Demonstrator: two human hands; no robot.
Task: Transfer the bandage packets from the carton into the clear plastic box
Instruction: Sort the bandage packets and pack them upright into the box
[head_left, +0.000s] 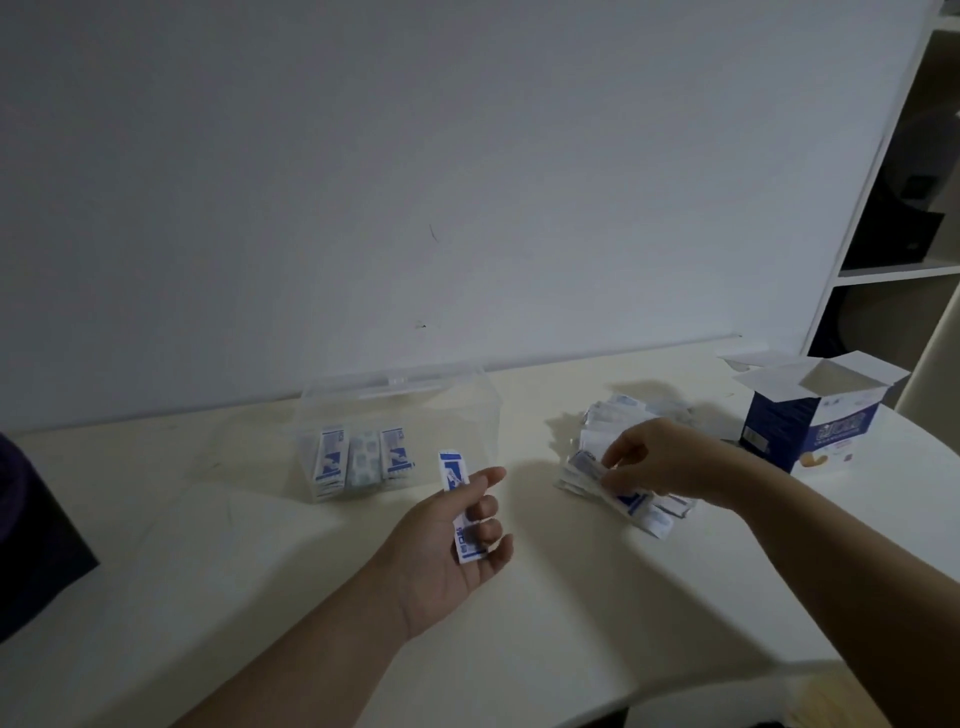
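Note:
A clear plastic box (467, 415) stands at the back of the white table with its lid up; several blue-and-white bandage packets (358, 460) stand in a row inside it. My left hand (447, 545), palm up, holds one bandage packet (453, 478) upright just right of the box's front. My right hand (670, 462) reaches over a loose pile of packets (628, 501) on the table and pinches packets at the pile's left side. The blue-and-white carton (810, 426) stands open at the far right, beyond the pile.
A dark object (36, 551) sits at the table's left edge. A white shelf unit (904, 208) with dark items rises at the right. The wall runs right behind the box. The table's curved front edge (727, 691) lies at lower right.

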